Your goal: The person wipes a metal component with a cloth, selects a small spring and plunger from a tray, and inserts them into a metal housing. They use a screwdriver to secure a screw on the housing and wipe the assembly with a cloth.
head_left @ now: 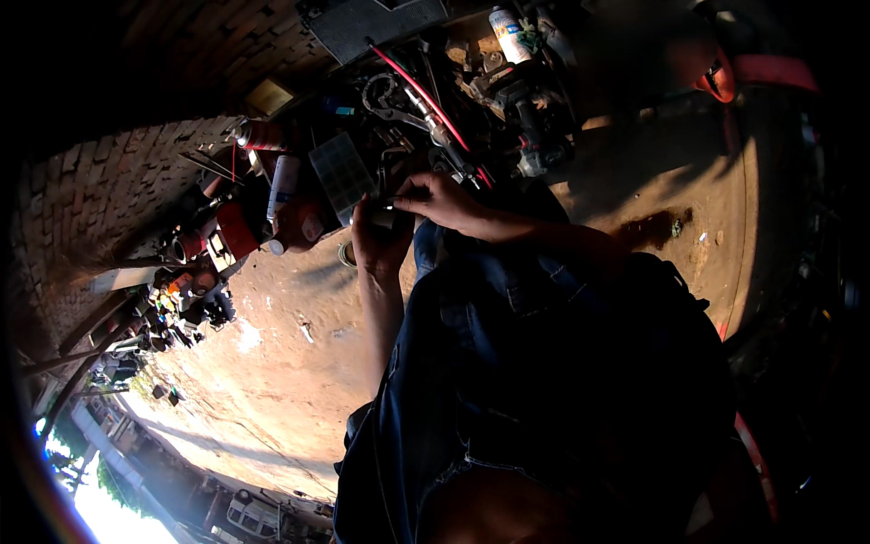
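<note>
Both hands meet above my knees, in front of a cluttered work surface. My left hand (381,243) is closed, fingers up, around a small metal cylinder (384,218) that catches some light. From the right, my right hand (439,201) reaches across with its fingertips pinched together at the top of that cylinder. A tiny bright spot shows at the pinch, too small to name. Just behind the hands lies a compartment box (342,172) with a clear lid. Deep shadow hides much of the fingers.
A cordless power tool (524,122), a red hose (421,91) and a white spray can (509,36) lie beyond the hands. Bottles and a red container (233,234) crowd the left by a brick wall (109,181). Sunlit ground (263,363) spreads at lower left.
</note>
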Demonstrator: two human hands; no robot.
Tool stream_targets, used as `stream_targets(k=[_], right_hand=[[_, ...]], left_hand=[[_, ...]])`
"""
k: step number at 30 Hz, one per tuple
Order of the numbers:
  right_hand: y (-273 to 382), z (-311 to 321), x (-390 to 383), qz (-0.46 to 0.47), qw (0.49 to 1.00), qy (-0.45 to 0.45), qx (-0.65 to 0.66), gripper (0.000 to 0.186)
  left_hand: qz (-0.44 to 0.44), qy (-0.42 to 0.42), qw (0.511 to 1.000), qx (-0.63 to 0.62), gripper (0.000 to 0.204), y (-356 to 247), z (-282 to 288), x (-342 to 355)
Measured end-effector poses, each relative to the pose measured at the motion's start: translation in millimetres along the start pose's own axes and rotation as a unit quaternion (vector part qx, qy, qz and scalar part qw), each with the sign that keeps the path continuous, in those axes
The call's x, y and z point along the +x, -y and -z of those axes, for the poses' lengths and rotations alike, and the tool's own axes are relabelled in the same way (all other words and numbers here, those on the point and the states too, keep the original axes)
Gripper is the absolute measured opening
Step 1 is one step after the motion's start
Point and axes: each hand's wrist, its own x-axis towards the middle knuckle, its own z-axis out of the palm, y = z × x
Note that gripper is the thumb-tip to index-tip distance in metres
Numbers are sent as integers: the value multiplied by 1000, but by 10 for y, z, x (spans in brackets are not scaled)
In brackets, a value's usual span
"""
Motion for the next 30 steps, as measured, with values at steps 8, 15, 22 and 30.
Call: stream_targets(k=[8, 15, 22, 30], right_hand=[[-162, 116, 84, -36, 995, 74, -61, 13], [-207, 209, 245, -42, 994, 84, -59, 12], [-126, 247, 354, -64, 996, 53, -28, 12], [-33, 238, 671, -78, 996, 29, -32, 19]], left_hand=[[-11, -13, 998, 64, 23, 57, 113, -40], [-26, 14, 998, 53, 21, 137, 69, -82], [-7, -4, 1000, -28, 33, 46, 20, -242], [-60, 16, 997, -41, 17, 45, 371, -228]])
